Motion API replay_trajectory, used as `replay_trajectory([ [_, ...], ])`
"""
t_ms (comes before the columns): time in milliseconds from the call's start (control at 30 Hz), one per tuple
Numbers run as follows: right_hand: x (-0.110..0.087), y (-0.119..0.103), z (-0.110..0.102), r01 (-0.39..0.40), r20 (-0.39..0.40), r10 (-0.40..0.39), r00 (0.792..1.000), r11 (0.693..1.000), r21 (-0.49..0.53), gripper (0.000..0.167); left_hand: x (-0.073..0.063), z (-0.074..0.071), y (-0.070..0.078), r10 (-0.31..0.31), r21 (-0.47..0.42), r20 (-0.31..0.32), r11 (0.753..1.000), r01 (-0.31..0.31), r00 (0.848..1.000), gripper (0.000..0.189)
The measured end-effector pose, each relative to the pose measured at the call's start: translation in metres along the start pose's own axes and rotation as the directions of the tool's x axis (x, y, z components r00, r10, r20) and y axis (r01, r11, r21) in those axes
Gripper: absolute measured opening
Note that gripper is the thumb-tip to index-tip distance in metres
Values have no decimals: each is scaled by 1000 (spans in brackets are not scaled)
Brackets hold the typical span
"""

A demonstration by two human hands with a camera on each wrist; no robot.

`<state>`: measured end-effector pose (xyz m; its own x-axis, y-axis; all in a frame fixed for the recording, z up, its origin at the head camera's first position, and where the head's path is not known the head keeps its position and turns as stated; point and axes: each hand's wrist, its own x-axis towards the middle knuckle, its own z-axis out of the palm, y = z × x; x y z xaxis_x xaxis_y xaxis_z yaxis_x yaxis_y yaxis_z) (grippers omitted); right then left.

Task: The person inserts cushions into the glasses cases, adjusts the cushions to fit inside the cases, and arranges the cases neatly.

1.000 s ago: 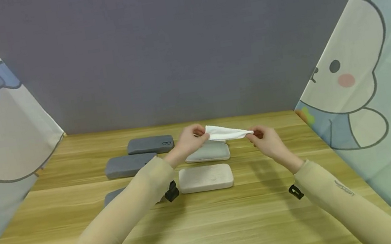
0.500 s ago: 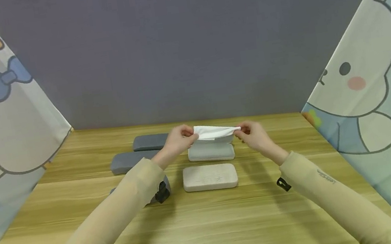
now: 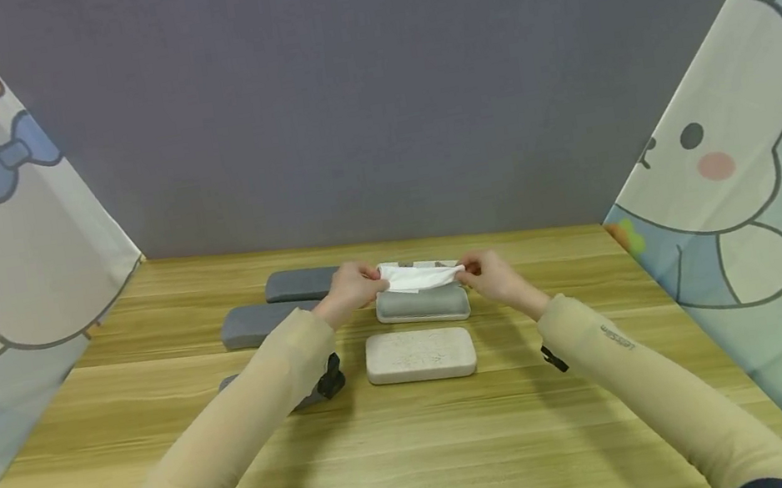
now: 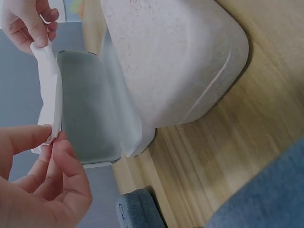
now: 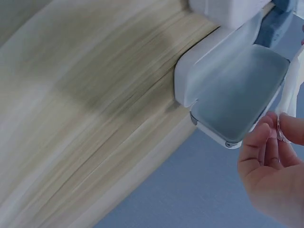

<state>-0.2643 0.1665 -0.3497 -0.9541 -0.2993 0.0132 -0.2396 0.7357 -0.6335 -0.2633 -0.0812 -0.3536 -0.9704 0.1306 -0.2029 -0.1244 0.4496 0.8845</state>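
A white folded cloth point(image 3: 415, 277) is stretched between both hands, just above an open glasses case point(image 3: 423, 305) with a grey-green lining. My left hand point(image 3: 350, 290) pinches the cloth's left end between thumb and fingers. At the other end, my right hand point(image 3: 496, 279) pinches a corner with thumb and fingertips. In the left wrist view the cloth point(image 4: 49, 90) runs along the upper edge of the case's raised lid point(image 4: 88, 104). Whether it touches the lid I cannot tell.
In front of the open case lies a shut whitish glasses case point(image 3: 419, 355). Grey cases point(image 3: 262, 324) lie to the left, one point(image 3: 298, 284) farther back and another partly under the left forearm. A grey wall point(image 3: 369, 95) stands behind the table point(image 3: 453, 454).
Both hands have lowered the cloth toward the open case and drawn slightly closer together. The head view also shifted a little early on. The cases on the table stay put.
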Motion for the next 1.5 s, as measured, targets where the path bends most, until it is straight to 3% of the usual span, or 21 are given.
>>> replay_trajectory([
  [167,6,4,7,60,10,-59,998,995,-81,17,6,6,-3,-34,79,-18,996,35,999,9],
  [333,9,10,19,109,21,-108,994,980,-165,14,10,14,-8,-71,141,-22,987,74,997,40],
  [433,9,12,25,104,24,-101,995,975,-197,14,13,18,-13,-79,190,-29,978,83,996,46],
  [667,9,14,32,70,40,-63,997,968,-239,14,24,25,-20,-110,303,-52,945,121,993,30],
  [867,11,11,36,57,57,-43,997,962,-267,16,29,28,-27,-95,385,-79,915,118,992,20],
  [1200,12,20,42,45,31,-39,999,969,-241,15,24,32,-25,-34,410,-78,910,63,996,26],
  [1500,12,25,40,6,-3,-7,1000,978,-208,15,27,29,-20,-63,389,-59,918,81,996,16],
])
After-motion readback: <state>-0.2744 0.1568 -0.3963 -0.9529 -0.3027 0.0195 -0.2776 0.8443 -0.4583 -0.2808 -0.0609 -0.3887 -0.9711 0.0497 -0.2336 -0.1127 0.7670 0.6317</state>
